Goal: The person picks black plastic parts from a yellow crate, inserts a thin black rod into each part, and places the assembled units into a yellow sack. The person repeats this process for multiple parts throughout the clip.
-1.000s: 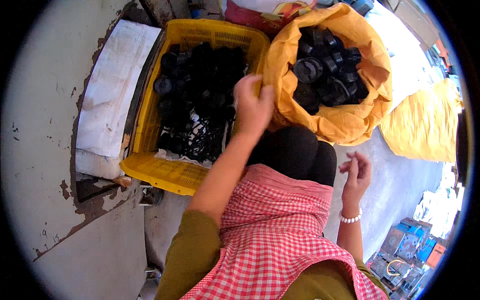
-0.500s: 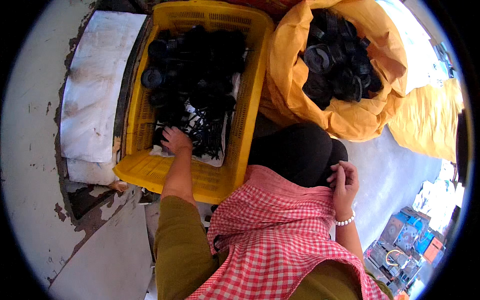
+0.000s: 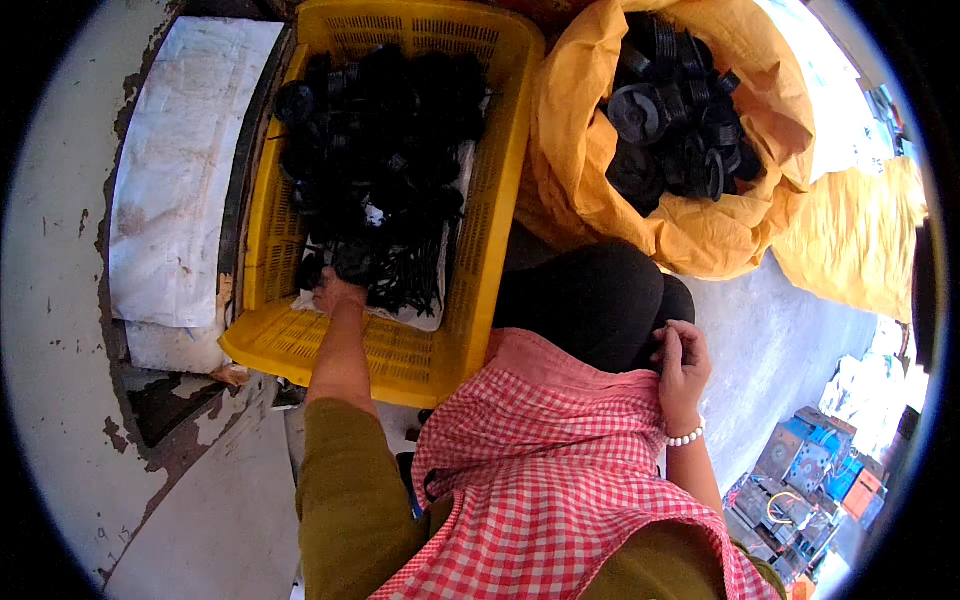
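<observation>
My left hand [image 3: 340,291] reaches into the near end of a yellow plastic crate [image 3: 512,190]. Its fingertips disappear behind a dark round black plastic part [image 3: 354,262], which the hand seems to grip. Farther up the crate lies a heap of black plastic parts [image 3: 400,130], some round and cap-like. Thin black strips [image 3: 408,285] lie beside the hand on a white liner [image 3: 430,320]. Against my black-clad leg rests my right hand [image 3: 683,362], its fingers loosely curled and nothing visible in them. A white bead bracelet circles that wrist.
An orange sack [image 3: 570,130] at the far right holds round black ribbed parts [image 3: 680,115]. Another orange sheet or sack [image 3: 850,240] lies beyond it. White cloth-like padding [image 3: 195,170] lies left of the crate. Blue and grey machinery [image 3: 800,470] stands at lower right.
My left hand has turned, and its fingers have gone behind a black part. Black parts now cover more of the white liner. My right hand stays on my leg.
</observation>
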`<state>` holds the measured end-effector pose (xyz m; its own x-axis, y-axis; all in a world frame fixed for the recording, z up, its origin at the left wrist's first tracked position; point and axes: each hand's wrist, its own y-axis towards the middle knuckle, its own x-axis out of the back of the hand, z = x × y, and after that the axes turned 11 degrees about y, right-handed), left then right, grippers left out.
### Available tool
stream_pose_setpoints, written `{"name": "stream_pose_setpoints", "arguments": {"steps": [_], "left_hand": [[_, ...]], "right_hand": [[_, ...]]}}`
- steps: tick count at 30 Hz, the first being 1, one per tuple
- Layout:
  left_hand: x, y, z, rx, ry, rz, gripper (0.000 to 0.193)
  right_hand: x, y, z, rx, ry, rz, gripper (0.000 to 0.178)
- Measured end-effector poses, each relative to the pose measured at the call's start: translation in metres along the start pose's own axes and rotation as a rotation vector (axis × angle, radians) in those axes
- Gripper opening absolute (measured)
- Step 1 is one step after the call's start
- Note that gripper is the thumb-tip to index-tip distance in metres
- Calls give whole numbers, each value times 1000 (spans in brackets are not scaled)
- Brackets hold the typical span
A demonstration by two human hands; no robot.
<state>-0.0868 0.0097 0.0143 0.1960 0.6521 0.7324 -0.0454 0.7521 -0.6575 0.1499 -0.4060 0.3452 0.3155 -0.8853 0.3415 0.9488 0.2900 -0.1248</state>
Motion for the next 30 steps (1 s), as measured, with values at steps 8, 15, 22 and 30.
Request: {"name": "stream_pose_setpoints", "arguments": {"steps": [8, 15, 22, 30], "left_hand": [[110, -102, 1, -244, -273, 16, 97], [166, -238, 28, -580, -311, -561, 65], [164, -347, 8, -949, -589, -569, 74], [140, -378, -11, -1416, -648, -556, 85]], "right_hand": [[-5, 1, 9, -43, 150, 50, 14], [-49, -4, 67, 19, 265, 397, 18], [-115, 3, 98, -206, 471, 609, 58], [-96, 15, 60, -255, 551, 395, 39]]}}
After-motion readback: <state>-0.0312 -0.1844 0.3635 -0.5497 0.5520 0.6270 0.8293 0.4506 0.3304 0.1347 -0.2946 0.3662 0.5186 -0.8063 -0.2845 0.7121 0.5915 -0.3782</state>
